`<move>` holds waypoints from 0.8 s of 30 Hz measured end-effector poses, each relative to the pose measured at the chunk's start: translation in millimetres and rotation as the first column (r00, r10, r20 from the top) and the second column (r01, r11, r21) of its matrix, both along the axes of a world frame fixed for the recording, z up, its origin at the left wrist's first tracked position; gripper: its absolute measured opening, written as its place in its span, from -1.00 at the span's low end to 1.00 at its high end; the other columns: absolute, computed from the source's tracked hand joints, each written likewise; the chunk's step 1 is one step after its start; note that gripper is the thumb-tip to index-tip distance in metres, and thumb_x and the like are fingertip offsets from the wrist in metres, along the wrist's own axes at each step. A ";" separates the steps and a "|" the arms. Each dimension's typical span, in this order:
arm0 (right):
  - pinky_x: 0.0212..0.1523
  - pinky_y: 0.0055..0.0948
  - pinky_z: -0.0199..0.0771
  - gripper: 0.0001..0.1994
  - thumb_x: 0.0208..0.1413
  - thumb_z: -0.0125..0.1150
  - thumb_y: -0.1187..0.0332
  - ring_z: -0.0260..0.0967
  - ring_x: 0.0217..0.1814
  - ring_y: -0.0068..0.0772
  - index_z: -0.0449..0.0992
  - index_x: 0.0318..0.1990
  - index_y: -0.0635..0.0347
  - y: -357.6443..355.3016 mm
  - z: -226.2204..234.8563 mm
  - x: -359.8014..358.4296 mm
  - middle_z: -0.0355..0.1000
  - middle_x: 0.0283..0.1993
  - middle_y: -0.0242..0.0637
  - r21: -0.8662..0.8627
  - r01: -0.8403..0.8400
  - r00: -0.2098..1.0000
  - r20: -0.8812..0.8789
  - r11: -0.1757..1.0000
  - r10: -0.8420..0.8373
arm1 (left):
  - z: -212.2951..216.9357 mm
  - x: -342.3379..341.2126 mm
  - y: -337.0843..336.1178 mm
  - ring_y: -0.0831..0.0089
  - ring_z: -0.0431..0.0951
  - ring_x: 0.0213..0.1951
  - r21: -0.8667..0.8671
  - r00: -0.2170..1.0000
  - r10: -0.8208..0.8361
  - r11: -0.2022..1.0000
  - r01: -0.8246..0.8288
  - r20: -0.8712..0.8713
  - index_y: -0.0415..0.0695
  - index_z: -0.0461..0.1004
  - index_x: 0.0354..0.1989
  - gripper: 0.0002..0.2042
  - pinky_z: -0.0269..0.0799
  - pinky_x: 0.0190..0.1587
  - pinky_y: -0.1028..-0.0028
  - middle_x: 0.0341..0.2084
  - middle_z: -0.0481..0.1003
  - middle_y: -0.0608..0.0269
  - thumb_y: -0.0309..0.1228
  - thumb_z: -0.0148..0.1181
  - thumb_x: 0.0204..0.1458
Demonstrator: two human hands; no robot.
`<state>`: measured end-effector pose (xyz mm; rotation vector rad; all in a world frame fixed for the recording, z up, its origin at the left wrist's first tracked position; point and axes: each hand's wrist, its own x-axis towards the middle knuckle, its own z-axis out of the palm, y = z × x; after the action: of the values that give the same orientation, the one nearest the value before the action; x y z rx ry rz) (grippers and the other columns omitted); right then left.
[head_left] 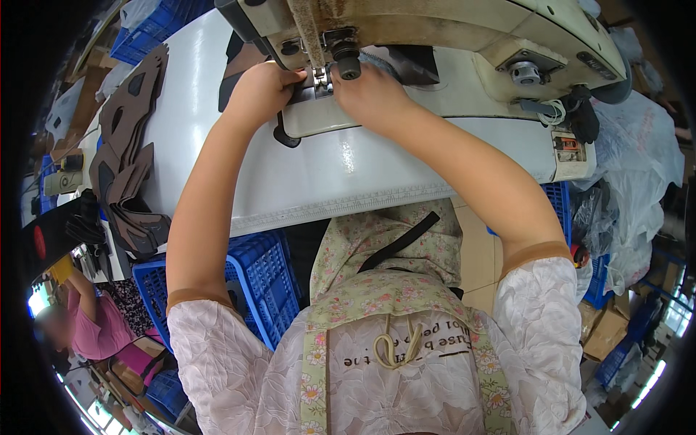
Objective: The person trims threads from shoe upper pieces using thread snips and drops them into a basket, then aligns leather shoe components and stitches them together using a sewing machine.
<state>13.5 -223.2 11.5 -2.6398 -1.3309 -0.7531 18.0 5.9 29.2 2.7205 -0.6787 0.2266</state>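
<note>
Under the head of an industrial sewing machine (pixel 428 25), both my hands are at the presser foot (pixel 321 78). A dark and brown cut panel (pixel 239 64) lies beneath them, and its black, shiny part (pixel 413 64) shows to the right. My left hand (pixel 262 90) is closed, thumb and forefinger pinching the panel just left of the foot. My right hand (pixel 368 94) is curled with its fingertips on the work right of the foot, partly hidden by the machine head. The needle point and the seam are too small to make out.
A stack of brown and black cut panels (pixel 127 138) lies along the left of the white table (pixel 304 181). Blue crates (pixel 264 286) stand below. Clear plastic bags (pixel 631 167) hang at the right. A person in pink (pixel 101 319) sits at the far left.
</note>
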 end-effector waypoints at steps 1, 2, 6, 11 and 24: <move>-0.42 -0.22 0.59 -0.92 0.03 0.14 0.45 0.50 -0.41 -0.09 0.41 -0.37 0.26 0.5 -2.0 0.7 0.43 -0.43 -0.08 0.000 0.002 1.000 0.001 1.000 -0.002 | -0.2 1.0 -0.7 0.09 0.54 -0.34 0.000 1.000 -0.002 1.000 0.002 0.001 0.04 0.65 -0.16 -0.72 0.45 -0.24 0.25 -0.42 0.55 0.04 -0.52 0.17 -0.04; -0.31 -0.31 0.55 -0.93 -0.11 0.18 0.44 0.45 -0.27 -0.19 0.49 -0.46 0.24 1.6 -4.5 1.0 0.44 -0.40 -0.18 0.033 0.016 1.000 -0.011 0.999 -0.015 | -0.5 2.0 -1.5 0.09 0.54 -0.35 0.004 1.000 0.007 1.000 -0.007 -0.001 0.06 0.65 -0.15 -0.72 0.45 -0.25 0.25 -0.43 0.55 0.03 -0.51 0.17 -0.03; -0.19 -0.39 0.51 -0.93 -0.24 0.22 0.43 0.39 -0.13 -0.29 0.57 -0.54 0.21 5.9 -8.6 3.8 0.45 -0.36 -0.28 0.091 0.032 0.999 -0.005 0.995 -0.032 | -3.9 5.5 1.3 0.09 0.54 -0.36 0.034 0.998 0.058 0.998 -0.058 -0.013 0.08 0.66 -0.15 -0.73 0.45 -0.26 0.25 -0.43 0.55 0.03 -0.49 0.17 -0.02; -0.18 -0.20 0.51 -0.85 0.00 0.09 0.36 0.42 -0.17 -0.07 0.51 -0.36 0.25 3.8 -6.4 4.3 0.45 -0.32 -0.10 0.158 0.059 0.988 -0.149 0.986 -0.035 | -5.1 4.8 1.5 0.10 0.56 -0.31 0.019 0.999 0.045 0.999 -0.045 0.011 0.09 0.65 -0.14 -0.73 0.46 -0.24 0.26 -0.35 0.56 0.06 -0.47 0.17 -0.01; -0.17 -0.39 0.53 -0.89 -0.20 0.20 0.40 0.38 -0.10 -0.31 0.59 -0.50 0.21 4.1 -8.1 -0.7 0.44 -0.30 -0.30 0.090 0.067 0.996 -0.062 0.994 -0.061 | 1.5 -4.0 -4.2 0.10 0.57 -0.24 -0.012 0.994 0.093 0.995 -0.094 -0.055 0.09 0.64 -0.14 -0.72 0.47 -0.20 0.25 -0.28 0.56 0.08 -0.50 0.19 -0.02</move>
<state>12.9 -219.1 3.4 -2.6217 -1.1730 -0.7203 13.9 1.7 30.7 2.7364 -0.5328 0.1777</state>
